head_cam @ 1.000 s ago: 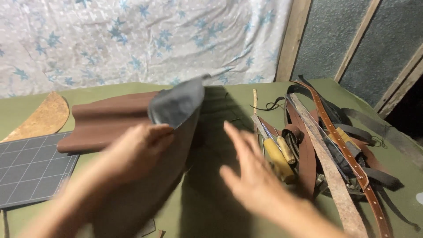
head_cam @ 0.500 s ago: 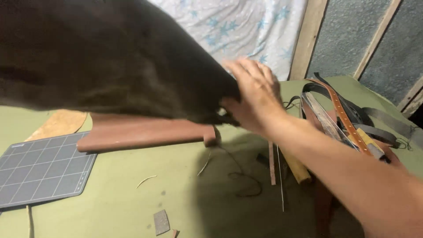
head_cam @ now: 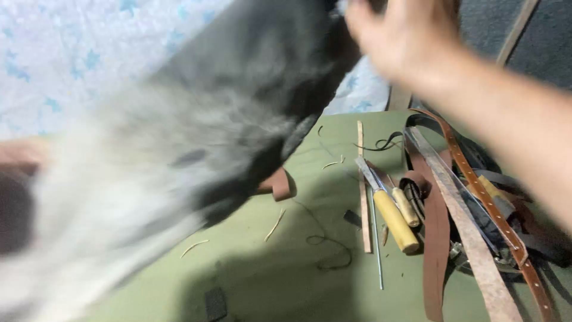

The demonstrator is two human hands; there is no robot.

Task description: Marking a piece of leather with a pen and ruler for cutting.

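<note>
A large grey-brown leather sheet [head_cam: 226, 113] is lifted in the air and fills the left and middle of the view, heavily blurred. My right hand [head_cam: 405, 36] is at the top, at the sheet's upper right edge, and seems closed on it. A pinkish blur at the far left edge looks like my left hand [head_cam: 18, 154], behind or beside the sheet; its grip is hidden. Below the sheet, the curled end of a brown leather piece [head_cam: 280, 183] shows on the green table [head_cam: 286, 280].
On the right of the table lie two yellow-handled tools [head_cam: 394, 222], a thin wooden strip [head_cam: 362, 185], a metal rod [head_cam: 376, 250] and a pile of brown leather straps [head_cam: 476, 238]. Loose thread [head_cam: 328, 250] and a small dark scrap [head_cam: 215, 303] lie nearer. A floral cloth [head_cam: 65, 53] hangs behind.
The leather sheet has been swung up from the table and across the view. My right hand rose with it to the top of the frame. The view shifted right, hiding the cutting mat.
</note>
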